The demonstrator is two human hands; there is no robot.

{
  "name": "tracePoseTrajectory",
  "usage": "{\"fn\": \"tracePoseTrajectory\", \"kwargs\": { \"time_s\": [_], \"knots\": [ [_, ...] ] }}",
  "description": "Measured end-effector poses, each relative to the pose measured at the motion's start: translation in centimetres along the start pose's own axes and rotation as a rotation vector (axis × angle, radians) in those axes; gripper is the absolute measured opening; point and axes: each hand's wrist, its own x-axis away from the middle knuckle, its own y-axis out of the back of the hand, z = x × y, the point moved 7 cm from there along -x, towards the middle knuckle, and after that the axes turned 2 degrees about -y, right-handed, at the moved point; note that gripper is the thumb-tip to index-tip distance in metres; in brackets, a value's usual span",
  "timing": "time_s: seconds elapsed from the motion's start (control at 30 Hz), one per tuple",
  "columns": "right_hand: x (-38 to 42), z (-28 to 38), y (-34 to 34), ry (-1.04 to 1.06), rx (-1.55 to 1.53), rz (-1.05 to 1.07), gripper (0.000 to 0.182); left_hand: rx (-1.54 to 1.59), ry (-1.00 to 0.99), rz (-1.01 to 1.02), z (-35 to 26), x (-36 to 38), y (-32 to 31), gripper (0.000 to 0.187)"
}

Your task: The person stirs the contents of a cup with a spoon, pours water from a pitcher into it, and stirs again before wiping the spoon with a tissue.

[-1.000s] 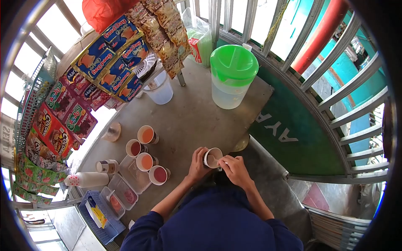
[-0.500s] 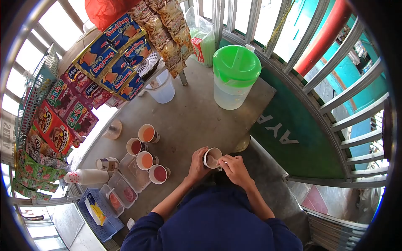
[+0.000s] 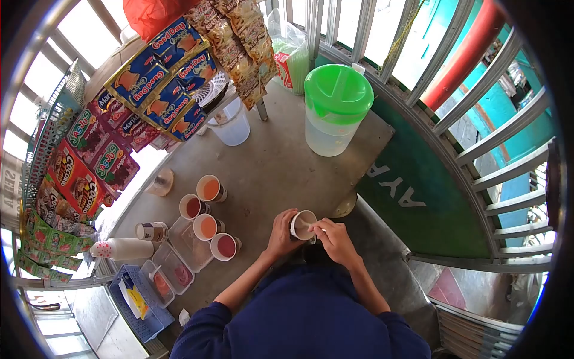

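Note:
My left hand (image 3: 283, 233) is wrapped around the side of a paper cup (image 3: 297, 233), which is tilted so that its inside faces me. Low in the cup lies something pale brownish. Pinched in the fingers of my right hand (image 3: 335, 239) is a thin, pale spoon (image 3: 307, 225), its far end reaching into the cup; the tip is too small to make out. To the left stand several paper cups holding drinks: an orange one (image 3: 210, 189), a red one (image 3: 192, 207), a second orange one (image 3: 208, 227) and a dark pink one (image 3: 226, 246).
A pitcher with a green lid (image 3: 338, 99) stands at the back, near a clear bucket (image 3: 232, 128). Sachet strips (image 3: 161, 84) hang at the left. Plastic containers (image 3: 179, 272), stacked cups (image 3: 122, 249) and a blue basket (image 3: 146, 323) sit at the table's left edge. Metal bars (image 3: 508, 221) enclose the right.
The spoon has shifted slightly inside the cup, with my right hand moving a little along with it. My left hand keeps its hold, and the other cups stay put.

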Motion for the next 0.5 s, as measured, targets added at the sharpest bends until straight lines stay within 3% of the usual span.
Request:
{"fn": "tracePoseTrajectory", "kwargs": {
  "time_s": [0.13,0.2,0.33,0.43,0.5],
  "knots": [
    [0.0,1.7,1.0,0.117,0.159,-0.079,0.021,0.045,0.001,-0.042,0.2,0.1,0.1,0.087],
    [-0.2,0.6,0.5,0.057,0.019,0.045,0.021,-0.004,-0.013,-0.039,0.1,0.0,0.1,0.089],
    [-0.2,0.7,0.7,0.008,0.159,0.038,0.022,-0.050,-0.036,-0.034,0.1,0.1,-0.1,0.092],
    [-0.5,0.0,-0.2,-0.010,0.006,0.152,0.022,-0.055,-0.023,-0.021,0.2,0.1,-0.2,0.092],
    [-0.6,1.9,1.3,0.210,0.143,-0.132,0.021,-0.049,-0.028,-0.024,0.1,0.0,-0.2,0.092]
  ]
}}
